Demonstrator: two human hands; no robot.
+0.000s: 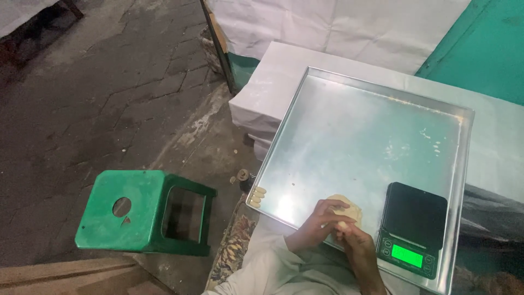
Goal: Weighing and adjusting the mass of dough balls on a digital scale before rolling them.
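Observation:
A large shiny metal tray (327,125) lies on a white-covered table. On its near edge rests a pale lump of dough (349,203). My left hand (316,223) curls over the near side of the lump. My right hand (353,239) pinches a small piece of dough (343,224) between its fingers, touching my left hand. A black digital scale (414,225) with a lit green display stands on the tray just right of my hands. Three small shaped dough pieces (257,197) sit at the tray's near left corner.
A green plastic stool (136,213) lies tipped on its side on the dark paved floor to the left. White cloth (338,27) hangs behind the table, with a green panel (486,43) at the far right. A patterned mat (232,248) shows below the tray.

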